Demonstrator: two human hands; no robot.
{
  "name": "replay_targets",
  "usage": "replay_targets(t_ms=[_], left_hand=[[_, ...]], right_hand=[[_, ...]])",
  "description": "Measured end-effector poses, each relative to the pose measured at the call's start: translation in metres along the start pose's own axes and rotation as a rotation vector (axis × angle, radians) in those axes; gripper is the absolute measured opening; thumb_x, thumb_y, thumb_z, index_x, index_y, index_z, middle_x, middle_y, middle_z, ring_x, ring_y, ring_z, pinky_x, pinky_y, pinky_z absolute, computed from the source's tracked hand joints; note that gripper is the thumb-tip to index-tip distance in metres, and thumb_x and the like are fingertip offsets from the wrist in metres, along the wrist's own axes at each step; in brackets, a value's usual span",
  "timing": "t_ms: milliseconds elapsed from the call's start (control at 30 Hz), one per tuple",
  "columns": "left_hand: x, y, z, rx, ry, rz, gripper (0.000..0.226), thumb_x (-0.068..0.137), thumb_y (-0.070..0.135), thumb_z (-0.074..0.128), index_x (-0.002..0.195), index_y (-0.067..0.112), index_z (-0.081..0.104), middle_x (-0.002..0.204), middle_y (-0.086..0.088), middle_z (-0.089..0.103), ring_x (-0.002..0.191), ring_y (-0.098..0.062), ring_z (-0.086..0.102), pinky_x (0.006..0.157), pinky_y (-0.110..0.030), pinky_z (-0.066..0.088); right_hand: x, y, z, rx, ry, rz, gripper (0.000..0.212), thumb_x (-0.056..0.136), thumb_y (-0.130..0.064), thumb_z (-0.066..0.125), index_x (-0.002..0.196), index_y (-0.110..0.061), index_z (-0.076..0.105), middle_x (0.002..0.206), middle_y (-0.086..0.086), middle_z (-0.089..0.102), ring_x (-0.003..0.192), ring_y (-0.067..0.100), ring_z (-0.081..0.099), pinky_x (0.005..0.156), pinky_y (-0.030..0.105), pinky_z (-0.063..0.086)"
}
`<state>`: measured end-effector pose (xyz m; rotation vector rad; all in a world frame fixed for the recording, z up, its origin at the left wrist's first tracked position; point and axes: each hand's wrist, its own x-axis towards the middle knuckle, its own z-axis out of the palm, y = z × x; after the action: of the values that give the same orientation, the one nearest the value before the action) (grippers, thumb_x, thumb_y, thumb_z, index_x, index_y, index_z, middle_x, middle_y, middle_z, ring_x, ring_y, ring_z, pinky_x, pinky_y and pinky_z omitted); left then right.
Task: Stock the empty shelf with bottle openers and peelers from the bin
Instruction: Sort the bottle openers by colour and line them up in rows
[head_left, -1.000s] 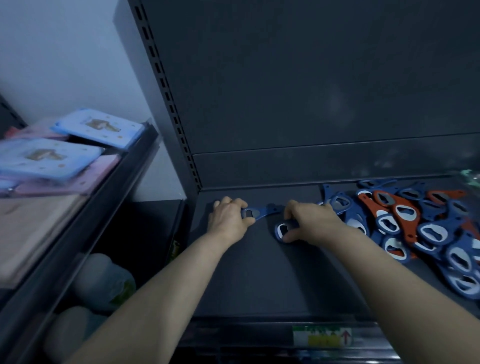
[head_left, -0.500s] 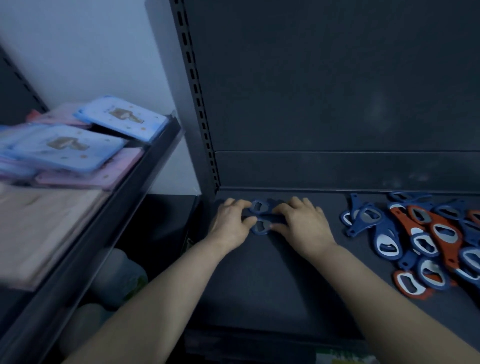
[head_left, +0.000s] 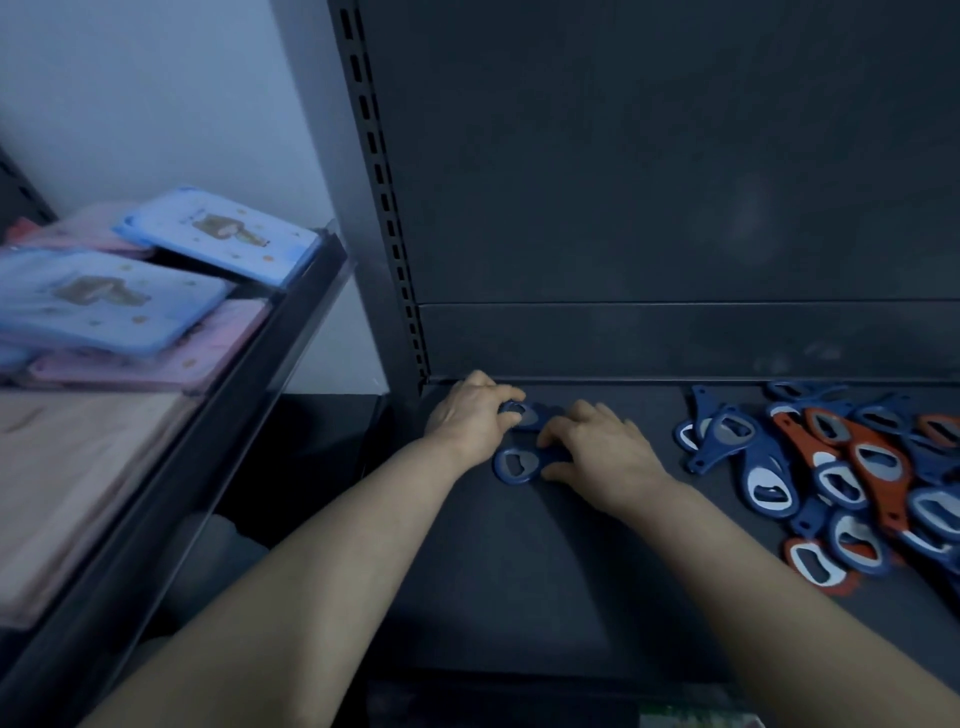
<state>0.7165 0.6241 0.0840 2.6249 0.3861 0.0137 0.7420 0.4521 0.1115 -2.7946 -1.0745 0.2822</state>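
Two blue bottle openers lie at the back left of the dark shelf (head_left: 519, 571). My left hand (head_left: 465, 418) curls its fingers over the head of the rear blue opener (head_left: 527, 415). The near blue opener (head_left: 517, 464) lies flat, its metal ring showing, and my right hand (head_left: 597, 454) pinches its handle end, with the fingers also touching the rear opener. To the right sits a loose pile of blue and red bottle openers (head_left: 841, 467). No peeler or bin is in view.
The slotted upright post (head_left: 384, 208) and the back panel (head_left: 675, 182) bound the shelf. To the left, a neighbouring shelf (head_left: 218, 415) carries blue and pink packaged items (head_left: 104, 301). Pale round things sit on the floor below it.
Both hands have carried the two blue openers from beside the pile to the back left corner. The near opener now lies apart from the rear one, with its ring uncovered.
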Motion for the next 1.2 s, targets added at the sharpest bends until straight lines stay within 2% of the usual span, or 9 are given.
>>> replay_targets(t_ms=[200, 267, 367, 467, 567, 800, 900, 1100, 1200], left_hand=[[0.005, 0.004, -0.005, -0.01, -0.003, -0.077, 0.033, 0.084, 0.034, 0.07, 0.113, 0.024, 0.06, 0.122, 0.0, 0.049, 0.113, -0.019, 0.05, 0.098, -0.038, 0.044], [0.005, 0.001, -0.006, -0.041, -0.012, -0.104, 0.028, 0.083, 0.033, 0.072, 0.107, 0.024, 0.06, 0.117, 0.002, 0.052, 0.108, -0.017, 0.053, 0.097, -0.036, 0.045], [0.006, -0.004, -0.006, -0.22, -0.013, -0.162, 0.004, 0.091, 0.026, 0.062, 0.094, 0.024, 0.062, 0.112, 0.001, 0.062, 0.102, -0.016, 0.057, 0.095, -0.035, 0.048], [0.004, -0.006, -0.01, -0.366, 0.012, -0.211, 0.018, 0.099, 0.023, 0.049, 0.106, 0.021, 0.065, 0.117, 0.0, 0.063, 0.108, -0.016, 0.057, 0.098, -0.033, 0.046], [-0.008, -0.006, -0.011, -0.428, 0.085, -0.131, 0.019, 0.092, 0.025, 0.061, 0.111, 0.023, 0.064, 0.114, 0.002, 0.063, 0.107, -0.014, 0.059, 0.095, -0.031, 0.048], [-0.037, -0.005, -0.002, -0.02, 0.079, 0.058, 0.049, 0.074, 0.039, 0.079, 0.117, 0.023, 0.061, 0.121, 0.006, 0.054, 0.114, -0.013, 0.046, 0.096, -0.028, 0.041], [-0.038, -0.002, 0.0, 0.038, 0.113, 0.081, 0.049, 0.079, 0.041, 0.073, 0.121, 0.02, 0.059, 0.124, 0.005, 0.055, 0.115, -0.013, 0.047, 0.095, -0.027, 0.042], [-0.035, 0.011, 0.002, 0.163, 0.163, 0.035, 0.045, 0.086, 0.043, 0.062, 0.123, 0.017, 0.054, 0.124, 0.0, 0.055, 0.115, -0.019, 0.047, 0.092, -0.034, 0.047], [-0.034, 0.027, 0.004, 0.158, 0.226, 0.076, 0.04, 0.086, 0.042, 0.061, 0.12, 0.021, 0.055, 0.12, 0.003, 0.056, 0.113, -0.019, 0.046, 0.088, -0.034, 0.046]], right_hand=[[0.006, 0.0, -0.004, 0.036, -0.069, 0.049, 0.039, 0.084, -0.038, 0.067, 0.115, -0.022, 0.05, 0.119, 0.002, 0.051, 0.115, 0.022, 0.045, 0.094, 0.035, 0.035], [0.005, 0.0, -0.002, 0.011, -0.024, 0.033, 0.036, 0.084, -0.037, 0.066, 0.111, -0.022, 0.046, 0.113, 0.001, 0.058, 0.109, 0.022, 0.047, 0.088, 0.036, 0.034], [0.01, 0.002, 0.0, -0.08, 0.109, -0.022, 0.04, 0.086, -0.035, 0.063, 0.121, -0.027, 0.046, 0.117, -0.002, 0.06, 0.112, 0.022, 0.047, 0.087, 0.036, 0.031], [0.021, 0.003, 0.001, -0.093, 0.15, -0.084, 0.054, 0.088, -0.037, 0.061, 0.137, -0.035, 0.04, 0.128, -0.005, 0.051, 0.119, 0.02, 0.044, 0.092, 0.036, 0.031], [0.03, 0.003, 0.002, -0.115, 0.141, -0.136, 0.059, 0.089, -0.042, 0.058, 0.143, -0.041, 0.034, 0.128, -0.005, 0.043, 0.12, 0.018, 0.037, 0.094, 0.035, 0.029], [0.028, 0.011, 0.006, -0.1, 0.05, -0.139, 0.047, 0.094, -0.034, 0.054, 0.138, -0.042, 0.042, 0.139, -0.012, 0.046, 0.122, 0.018, 0.039, 0.093, 0.036, 0.031], [0.025, 0.012, 0.009, -0.084, 0.074, -0.113, 0.041, 0.093, -0.034, 0.054, 0.134, -0.033, 0.049, 0.14, -0.012, 0.047, 0.121, 0.019, 0.041, 0.093, 0.034, 0.034], [0.026, 0.007, 0.013, -0.088, 0.192, -0.094, 0.049, 0.096, -0.031, 0.05, 0.144, -0.028, 0.038, 0.143, -0.008, 0.045, 0.123, 0.021, 0.037, 0.092, 0.036, 0.032], [0.005, 0.019, 0.009, -0.073, 0.259, -0.068, 0.046, 0.095, -0.028, 0.051, 0.14, -0.029, 0.044, 0.14, -0.009, 0.048, 0.121, 0.019, 0.039, 0.089, 0.035, 0.032]])
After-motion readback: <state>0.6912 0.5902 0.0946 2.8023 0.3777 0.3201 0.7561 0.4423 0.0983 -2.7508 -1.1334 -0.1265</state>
